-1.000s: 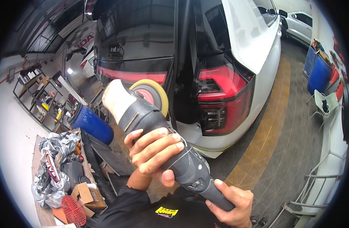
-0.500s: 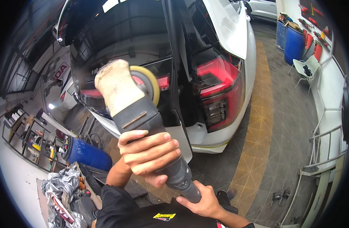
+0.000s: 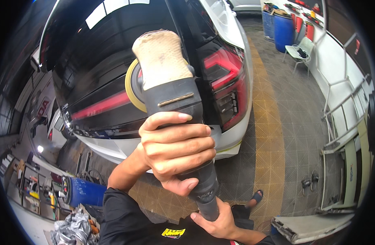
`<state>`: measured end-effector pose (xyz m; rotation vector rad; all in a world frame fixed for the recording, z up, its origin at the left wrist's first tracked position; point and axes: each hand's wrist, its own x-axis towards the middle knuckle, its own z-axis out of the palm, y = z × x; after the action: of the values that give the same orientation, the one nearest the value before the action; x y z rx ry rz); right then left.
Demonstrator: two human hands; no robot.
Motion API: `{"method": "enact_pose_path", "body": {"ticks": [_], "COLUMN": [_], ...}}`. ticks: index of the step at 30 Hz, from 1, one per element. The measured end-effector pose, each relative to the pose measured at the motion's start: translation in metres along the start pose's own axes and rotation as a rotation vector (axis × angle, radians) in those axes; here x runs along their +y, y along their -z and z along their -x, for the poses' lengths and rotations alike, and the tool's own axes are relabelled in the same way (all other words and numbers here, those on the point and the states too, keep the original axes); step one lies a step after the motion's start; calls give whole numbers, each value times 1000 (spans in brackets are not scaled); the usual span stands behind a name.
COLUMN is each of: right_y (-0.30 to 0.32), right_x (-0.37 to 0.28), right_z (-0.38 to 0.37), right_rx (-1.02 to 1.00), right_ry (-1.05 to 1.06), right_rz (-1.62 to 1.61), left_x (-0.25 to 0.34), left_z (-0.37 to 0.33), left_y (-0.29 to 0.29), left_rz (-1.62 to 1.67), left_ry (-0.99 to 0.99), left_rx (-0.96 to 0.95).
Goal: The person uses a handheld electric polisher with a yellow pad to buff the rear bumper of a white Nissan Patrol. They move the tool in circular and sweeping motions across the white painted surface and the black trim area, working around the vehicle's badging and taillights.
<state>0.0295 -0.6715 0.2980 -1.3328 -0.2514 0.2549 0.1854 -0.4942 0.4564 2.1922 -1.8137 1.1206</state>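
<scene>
Both my hands hold a black polisher (image 3: pixel 175 96) with a worn, cream-coloured covering over its head. My left hand (image 3: pixel 177 149) wraps around the body behind the head, thumb underneath. My right hand (image 3: pixel 218 220) grips the rear handle, low and close to my dark shirt. A yellow-edged round pad (image 3: pixel 133 87) shows at the left of the polisher's head. Behind it is the rear of a white car, with a glossy black tailgate (image 3: pixel 97 87) and a red tail light (image 3: pixel 224 67). The polisher hides whether the pad touches the tailgate.
Blue barrels (image 3: pixel 284 34) and a pale chair (image 3: pixel 299 52) line the right wall. A metal frame (image 3: pixel 328 96) stands nearer on that side. Lower left are a blue drum (image 3: pixel 86 192), a cluttered shelf (image 3: pixel 36 190) and crumpled silver sheeting (image 3: pixel 73 228). Sandals (image 3: pixel 310 182) lie on the tiled floor.
The polisher has moved up and right in view and stands more upright. Its pad now shows on the left of the head instead of the right. The whole view has shifted too.
</scene>
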Motion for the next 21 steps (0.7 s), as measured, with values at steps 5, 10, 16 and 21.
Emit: {"method": "enact_pose_path", "body": {"ticks": [5,10,16,21], "right_y": [-36,-66,-72,-44], "right_x": [23,39,48,32], "right_z": [15,9,-14,-20], "right_rx": [30,56,-119,-233], "right_ry": [8,66,-9,1], "right_rz": [50,128,250,347], "left_x": [16,22,45,75], "left_z": [35,77,142,161], "left_y": [11,34,55,50], "left_rz": [14,-31,-213,-369], "left_ry": [-29,10,233,381], "left_rx": [36,45,139,196]}}
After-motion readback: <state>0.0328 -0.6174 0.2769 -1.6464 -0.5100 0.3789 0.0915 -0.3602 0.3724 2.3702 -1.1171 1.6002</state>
